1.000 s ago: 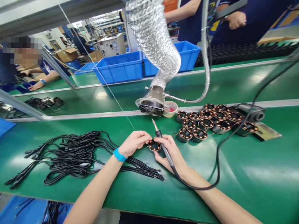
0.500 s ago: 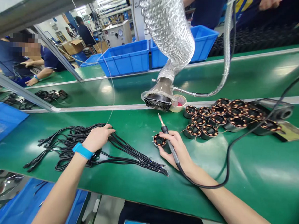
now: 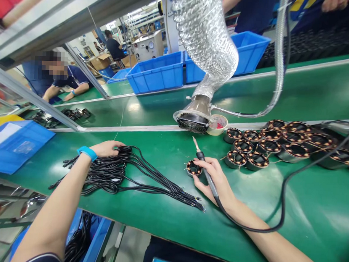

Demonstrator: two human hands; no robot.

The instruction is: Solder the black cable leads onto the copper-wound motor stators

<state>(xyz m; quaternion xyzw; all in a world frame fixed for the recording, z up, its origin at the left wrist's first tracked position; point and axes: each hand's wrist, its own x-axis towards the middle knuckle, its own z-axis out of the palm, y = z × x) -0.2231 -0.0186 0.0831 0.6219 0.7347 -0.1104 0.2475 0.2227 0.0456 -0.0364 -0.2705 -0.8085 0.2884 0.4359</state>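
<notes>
My left hand [image 3: 107, 148] is closed at the far edge of a bundle of black cables [image 3: 110, 174], touching it. A thin solder wire [image 3: 122, 115] hangs from above and runs down into that hand; the fingertips are partly hidden. The bundle's stripped wire ends [image 3: 199, 203] point towards my right hand [image 3: 215, 178]. This hand grips a soldering iron [image 3: 208, 176], its tip up and away from me. Thumb and fingers of the same hand also steady a small stator [image 3: 194, 168] with copper windings, standing on the green bench.
Several more stators [image 3: 257, 160] are grouped at the right. A fume extractor with a foil duct [image 3: 206, 40] hangs over the bench beside a small round tub [image 3: 217, 126]. The iron's cord [image 3: 284, 188] loops over my right forearm. Blue bins [image 3: 156, 75] stand behind; a co-worker [image 3: 64, 81] sits far left.
My left hand has slid left along the far edge of the cable bundle, and the solder wire has swung with it. My right hand keeps the iron and stator in place. The view has shifted.
</notes>
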